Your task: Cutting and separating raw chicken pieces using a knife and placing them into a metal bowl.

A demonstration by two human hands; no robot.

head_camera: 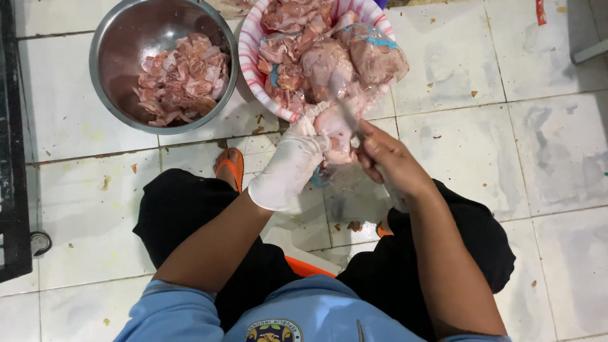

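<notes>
The left hand (pixel 292 166), in a white glove, is clenched around a piece of raw chicken (pixel 335 130), gripping it from the left and holding it up over the floor between the knees. The bare right hand (pixel 387 161) closes on a knife (pixel 350 120), whose blade looks blurred as it angles up across the meat; its grip on the handle is mostly hidden by the fingers. To cut well here, I judge the gloved fingers should stay behind the blade's line and pin the slippery piece firmly, with short strokes drawn away from the thumb, and the piece kept over the plastic sheet (pixel 345 190) so drips land there.

The chicken is pale pink and wet, with whitish skin at its upper end, and it sits between the two hands, just below the rim of the basket.

Below the hands, an orange sandal (pixel 230 166) shows on the white tiled floor (pixel 557 145), which is flecked with small scraps. Farther out, the pink-and-white basket (pixel 250 60) is heaped with whole raw pieces, some under clear wrap. To its left, touching or nearly so, a steel bowl (pixel 104 50) holds smaller pink cut pieces (pixel 183 79).
</notes>
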